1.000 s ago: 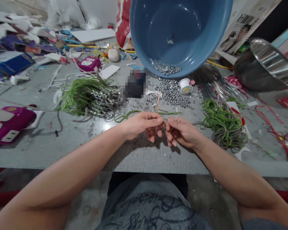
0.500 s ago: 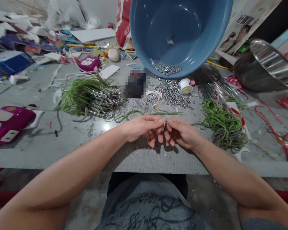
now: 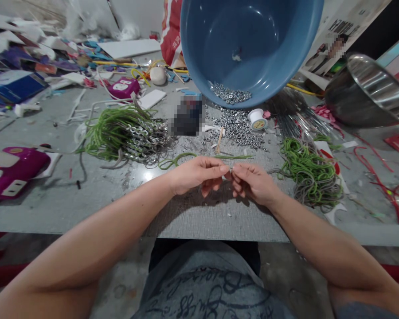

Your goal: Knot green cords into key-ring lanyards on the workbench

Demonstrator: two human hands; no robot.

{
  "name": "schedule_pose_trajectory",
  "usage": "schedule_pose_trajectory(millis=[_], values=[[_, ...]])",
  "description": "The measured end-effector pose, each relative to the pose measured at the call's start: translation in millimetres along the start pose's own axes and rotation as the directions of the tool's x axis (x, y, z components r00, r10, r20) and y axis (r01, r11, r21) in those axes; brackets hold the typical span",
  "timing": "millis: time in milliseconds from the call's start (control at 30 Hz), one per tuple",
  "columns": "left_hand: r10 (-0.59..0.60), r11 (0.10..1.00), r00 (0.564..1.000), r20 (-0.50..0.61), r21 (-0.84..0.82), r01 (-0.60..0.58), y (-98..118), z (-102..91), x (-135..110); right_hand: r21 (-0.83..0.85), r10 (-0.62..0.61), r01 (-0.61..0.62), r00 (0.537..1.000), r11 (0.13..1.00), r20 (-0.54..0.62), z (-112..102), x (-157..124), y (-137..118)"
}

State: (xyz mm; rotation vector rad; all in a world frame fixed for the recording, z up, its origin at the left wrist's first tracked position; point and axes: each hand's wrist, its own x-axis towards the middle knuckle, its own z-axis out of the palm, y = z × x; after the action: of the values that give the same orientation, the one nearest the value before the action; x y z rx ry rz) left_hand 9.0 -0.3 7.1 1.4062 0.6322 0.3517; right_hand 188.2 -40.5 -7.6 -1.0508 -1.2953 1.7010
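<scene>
My left hand (image 3: 201,174) and my right hand (image 3: 252,179) meet over the grey table (image 3: 186,221), thumb and forefinger of each pinched. Their fingertips almost touch around something tiny, too small and covered to name. Just beyond the hands, a green cord (image 3: 177,158) lies in a loose curve, partly hidden by my left hand. Farther back are scattered small silvery metal nuts or rings (image 3: 241,128), a thin wooden stick (image 3: 220,139) and a white thread spool (image 3: 257,119).
A tilted blue basin (image 3: 249,44) holds more metal pieces. Green cords with metal links (image 3: 119,135) lie left, a green and grey cord bundle (image 3: 310,173) right. A steel bowl (image 3: 369,95) stands far right, purple power strips (image 3: 18,173) at left.
My fingertips have shifted slightly and pinch closer together, and the lower fingers of both hands have curled in and drawn apart. The things on the table have not moved.
</scene>
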Motion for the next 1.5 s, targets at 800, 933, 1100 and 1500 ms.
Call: schedule_pose_trajectory(millis=[800,933,1100,1500], values=[[0.37,0.421,0.883,-0.288,0.9,0.117,-20,-1.6,19,-0.982,-0.391,0.027,0.919,0.186,-0.049,-10,14,4],[0.378,0.383,0.88,-0.286,0.914,0.133,-20,0.1,18,-0.995,-0.42,0.017,0.907,0.099,-0.026,-7,11,4],[0.393,0.344,0.868,-0.304,0.924,0.168,-21,1.5,18,-0.998,-0.417,0.026,0.909,0.059,0.0,-4,10,1],[0.451,0.219,0.859,-0.243,0.963,0.158,-22,2.0,18,-0.999,-0.406,0.037,0.913,0.002,0.033,-5,11,3]])
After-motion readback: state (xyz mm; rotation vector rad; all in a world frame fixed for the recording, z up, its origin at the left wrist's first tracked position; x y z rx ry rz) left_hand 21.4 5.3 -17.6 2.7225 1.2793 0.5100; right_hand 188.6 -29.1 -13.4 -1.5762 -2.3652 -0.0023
